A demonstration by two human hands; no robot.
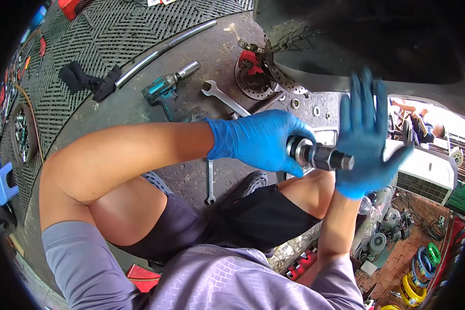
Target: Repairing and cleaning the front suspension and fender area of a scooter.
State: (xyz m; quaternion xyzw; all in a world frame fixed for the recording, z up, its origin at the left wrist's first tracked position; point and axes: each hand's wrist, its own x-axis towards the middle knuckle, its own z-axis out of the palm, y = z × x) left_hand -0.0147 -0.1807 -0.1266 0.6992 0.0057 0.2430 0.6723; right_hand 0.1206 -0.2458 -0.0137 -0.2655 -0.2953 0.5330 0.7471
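Note:
My left hand (261,139), in a blue glove, is closed around a dark metal shaft with a bearing and a threaded end (320,155). My right hand (367,137), also gloved in blue, is held flat with fingers spread, its palm against the shaft's threaded tip. Both hands hover above my bent knees. On the concrete floor beyond lie a teal impact wrench (165,88), a combination wrench (225,98) and a brake disc with a red caliper (261,75).
A second wrench (210,181) lies by my knee. A long metal tube (163,49) and a black cloth (88,80) sit on the floor mat. Washers (295,103) lie near the disc. A white box unit (423,173) and coiled hoses (421,268) are at right.

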